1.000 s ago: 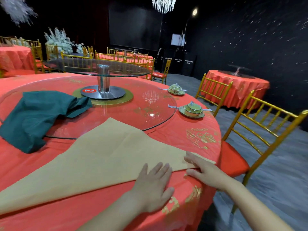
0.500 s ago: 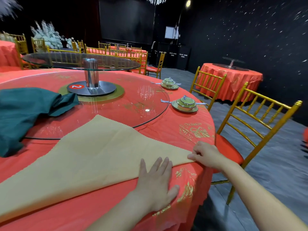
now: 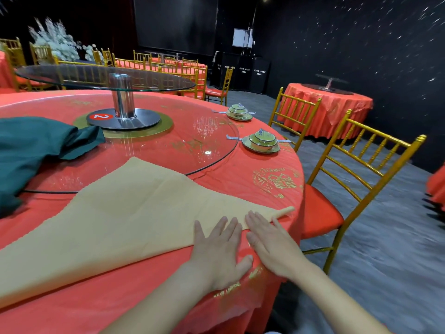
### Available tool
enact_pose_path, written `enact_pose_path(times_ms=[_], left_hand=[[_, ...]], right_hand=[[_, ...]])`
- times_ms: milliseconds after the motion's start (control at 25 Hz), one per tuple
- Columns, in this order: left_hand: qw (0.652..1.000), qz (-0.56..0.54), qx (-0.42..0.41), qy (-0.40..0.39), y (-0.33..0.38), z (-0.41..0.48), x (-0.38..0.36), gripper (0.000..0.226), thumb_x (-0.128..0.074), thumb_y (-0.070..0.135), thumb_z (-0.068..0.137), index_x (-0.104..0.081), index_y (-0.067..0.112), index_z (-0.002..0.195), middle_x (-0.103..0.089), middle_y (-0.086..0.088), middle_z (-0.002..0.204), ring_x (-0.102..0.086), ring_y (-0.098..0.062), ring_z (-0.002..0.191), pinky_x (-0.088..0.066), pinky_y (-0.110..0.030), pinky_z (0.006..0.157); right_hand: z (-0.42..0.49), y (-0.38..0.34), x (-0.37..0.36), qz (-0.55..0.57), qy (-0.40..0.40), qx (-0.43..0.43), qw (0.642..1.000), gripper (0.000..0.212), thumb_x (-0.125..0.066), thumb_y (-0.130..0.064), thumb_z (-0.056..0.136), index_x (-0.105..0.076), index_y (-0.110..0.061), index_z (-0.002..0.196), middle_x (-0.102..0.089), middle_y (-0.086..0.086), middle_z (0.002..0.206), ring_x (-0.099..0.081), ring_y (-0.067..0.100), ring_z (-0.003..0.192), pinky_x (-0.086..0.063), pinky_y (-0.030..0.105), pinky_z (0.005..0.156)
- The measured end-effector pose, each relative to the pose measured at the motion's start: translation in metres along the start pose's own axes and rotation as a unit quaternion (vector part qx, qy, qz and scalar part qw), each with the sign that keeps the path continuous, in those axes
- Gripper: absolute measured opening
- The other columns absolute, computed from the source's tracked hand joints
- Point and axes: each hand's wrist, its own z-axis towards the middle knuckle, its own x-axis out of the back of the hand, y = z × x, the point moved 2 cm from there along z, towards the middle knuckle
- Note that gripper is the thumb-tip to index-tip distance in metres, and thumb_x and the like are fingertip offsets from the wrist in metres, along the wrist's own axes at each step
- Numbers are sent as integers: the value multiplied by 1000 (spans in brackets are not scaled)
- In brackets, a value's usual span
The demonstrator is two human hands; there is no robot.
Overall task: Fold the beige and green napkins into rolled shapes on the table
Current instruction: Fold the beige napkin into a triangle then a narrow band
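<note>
The large round surface (image 3: pixel 144 290), covered in a red cloth with gold print, spread ahead and to the left of both hands, with a clear glass turntable (image 3: pixel 197 131) lying well beyond the fingertips.

The beige cloth napkin (image 3: pixel 125 213) lay flat on it as a broad triangle. Its long near edge ran from a narrow tip at the hands away to the left, past the left forearm. Its far point reached onto the turntable. Nearly all of the cloth therefore lay left of and beyond the hands, and only the tip sat under them. It looked smooth, with faint crease lines and a scalloped edge.

The dark green cloth napkin (image 3: pixel 29 145) sat in a loose heap far to the left, well apart from both hands and not yet rolled.

The left hand (image 3: pixel 216 251) lay flat with straight, spread fingers. Its fingertips pressed the beige edge and its palm rested on the red cloth. The right hand (image 3: pixel 272 244), just beside it, was likewise flat and gripped nothing, its fingertips on the tip.

A short rolled end (image 3: pixel 285 211) of beige cloth poked out just beyond and to the right of the right fingertips. The right hand was nearer it. The roll probably had to travel leftward along the long edge, which would call for even pressure from both palms so that it stayed tight.
</note>
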Motion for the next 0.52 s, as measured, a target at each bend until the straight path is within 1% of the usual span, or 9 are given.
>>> enact_pose_path(times_ms=[120, 280, 440, 520], left_hand=[[1000, 5, -1, -1, 0, 1, 1, 76, -18, 61, 91, 3, 19, 150, 11, 5, 158, 15, -14, 144, 8, -66, 107], [1000, 5, -4, -3, 0, -1, 3, 76, -17, 61, 91, 4, 19, 150, 10, 5, 158, 14, -15, 144, 8, -66, 107], [1000, 1, -6, -2, -1, -2, 4, 75, -17, 61, 91, 4, 19, 150, 10, 4, 158, 14, -15, 145, 9, -66, 107], [1000, -2, -8, 0, -2, -2, 3, 75, -17, 60, 91, 3, 19, 150, 9, 4, 158, 13, -15, 145, 9, -67, 107]], right_hand=[[-1, 18, 3, -14, 3, -20, 1000, 110, 26, -80, 63, -10, -24, 150, -5, -13, 156, 9, -8, 136, 7, 27, 115], [-3, 45, 9, -15, 1, -59, 998, 112, 26, -82, 60, -10, -25, 150, -6, -13, 156, 6, -7, 135, 3, 28, 116], [-6, 67, 15, -10, -10, -94, 995, 115, 26, -84, 57, -8, -25, 150, -5, -11, 156, 5, -6, 135, 4, 26, 114], [-9, 71, 24, -13, -21, -114, 993, 118, 29, -84, 55, -7, -23, 150, -4, -9, 157, 6, -3, 138, 6, 27, 114]])
